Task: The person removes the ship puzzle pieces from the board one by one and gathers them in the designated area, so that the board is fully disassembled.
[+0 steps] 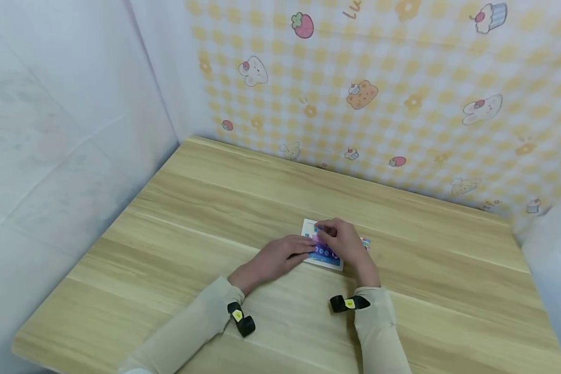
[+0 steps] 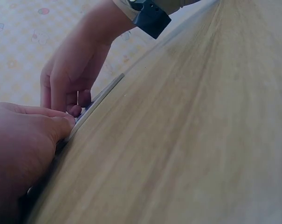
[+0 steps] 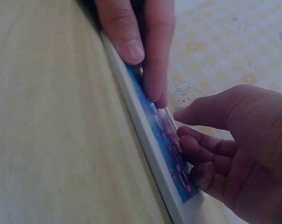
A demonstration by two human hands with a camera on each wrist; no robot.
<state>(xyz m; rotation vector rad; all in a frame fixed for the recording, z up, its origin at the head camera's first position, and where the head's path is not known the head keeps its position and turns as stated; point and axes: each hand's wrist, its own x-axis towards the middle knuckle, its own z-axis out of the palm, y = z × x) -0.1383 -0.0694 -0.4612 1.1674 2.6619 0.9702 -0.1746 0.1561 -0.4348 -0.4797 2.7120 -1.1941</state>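
Observation:
A flat board (image 1: pixel 326 262) with a white border and a blue and purple printed picture lies on the wooden table. In the right wrist view the board's printed face (image 3: pixel 160 123) is seen at a low angle. My left hand (image 1: pixel 280 254) rests its extended fingers on the board's left part. Over the right part bends my right hand (image 1: pixel 346 241), its fingertips at the picture. Thumb and fingers (image 3: pixel 210 109) stand slightly apart, with nothing visible between them. A small multicoloured thing (image 1: pixel 365 243) shows beyond the right hand, mostly hidden.
The wooden table (image 1: pixel 168 244) extends around both hands. Behind it hangs a yellow checked cloth (image 1: pixel 378 130) with cartoon prints. White sheeting (image 1: pixel 75 130) stands at the left side. Black wrist cameras (image 1: pixel 245 324) sit on both sleeves.

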